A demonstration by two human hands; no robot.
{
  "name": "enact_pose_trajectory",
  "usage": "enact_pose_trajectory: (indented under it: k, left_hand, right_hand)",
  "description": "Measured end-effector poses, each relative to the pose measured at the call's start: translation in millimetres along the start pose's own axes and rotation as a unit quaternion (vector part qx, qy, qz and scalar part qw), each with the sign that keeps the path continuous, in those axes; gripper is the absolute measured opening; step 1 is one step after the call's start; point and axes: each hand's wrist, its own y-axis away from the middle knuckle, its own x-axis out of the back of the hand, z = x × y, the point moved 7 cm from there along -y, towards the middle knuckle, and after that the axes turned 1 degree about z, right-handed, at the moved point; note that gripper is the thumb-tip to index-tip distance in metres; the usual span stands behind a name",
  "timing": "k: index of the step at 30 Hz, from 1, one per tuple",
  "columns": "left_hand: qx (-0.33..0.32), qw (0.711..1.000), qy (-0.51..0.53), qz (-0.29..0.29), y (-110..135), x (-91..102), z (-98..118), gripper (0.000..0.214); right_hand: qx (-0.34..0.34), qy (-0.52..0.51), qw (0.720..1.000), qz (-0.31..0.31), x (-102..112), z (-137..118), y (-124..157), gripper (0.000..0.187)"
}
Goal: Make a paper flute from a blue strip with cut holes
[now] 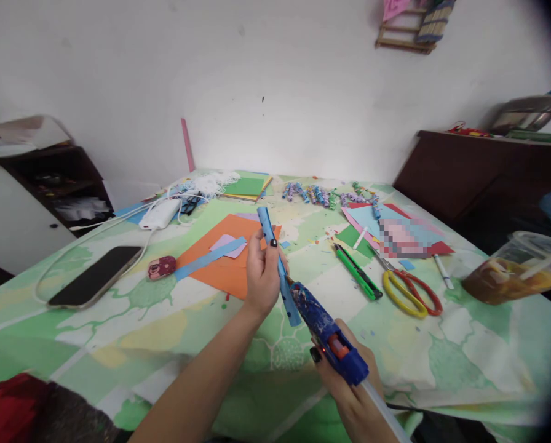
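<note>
My left hand (261,271) is closed around a long blue paper strip (275,258), holding it tilted above the table. My right hand (349,381) grips a blue glue gun (328,335) with an orange trigger. Its nozzle touches the strip near my left palm. Under the strip lies an orange paper sheet (222,261) with a pale purple piece and another blue strip (208,258) on it.
A phone (95,277) with a white cable and a power bank (159,214) lie at the left. A green cutter (357,272), yellow and red scissors (411,294), coloured papers (248,186) and curled paper rolls (321,195) fill the right and back. A plastic cup of drink (510,271) stands at the right edge.
</note>
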Motion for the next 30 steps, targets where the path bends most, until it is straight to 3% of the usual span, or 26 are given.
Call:
enact_pose_trajectory:
  k: [14,26,30]
  left_hand:
    - [-0.019,0.996,0.051,0.065,-7.8,12.5,2.4,0.020]
    - [-0.006,0.995,0.047,0.092,-8.6,16.5,-0.3,0.019]
    - [-0.007,0.994,0.042,0.100,-8.8,18.2,-0.9,0.020]
  right_hand:
    - [-0.052,0.149,0.987,-0.001,5.0,13.3,12.2,0.010]
    - [0.009,0.087,0.996,-0.007,14.7,5.6,13.8,0.001]
    - [0.041,0.088,0.995,0.014,29.9,9.3,2.3,0.010]
